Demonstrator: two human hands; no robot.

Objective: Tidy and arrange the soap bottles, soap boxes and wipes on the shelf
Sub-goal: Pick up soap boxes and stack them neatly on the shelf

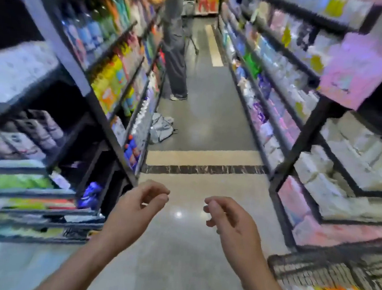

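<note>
Head view, heavily blurred. Your left hand (135, 205) sits at about 7 o'clock of centre and your right hand (227, 218) at about 5 o'clock; both hang over bare floor (200, 127) with fingers loosely curled and nothing in them. The goods you are meant to tidy are not within reach of either hand: bottles (89, 31) stand on the left shelf (113, 74) at 10 o'clock, pale packs (345, 143) that may be wipes fill the right shelf (305, 69) at 3 o'clock, but labels cannot be read through the blur. Risk, as I judge it: reaching while your head swings like this, you could knock a front-row bottle off its ledge or pick the wrong product. A grey bag (161, 127) lies on the floor at 12 o'clock, just beside the left shelf, and could trip you. Another person (175, 52) stands further along at 12 o'clock. The floor is polished stone with a tan and dark band across it; a wire basket (312, 269) shows at 4 o'clock.
</note>
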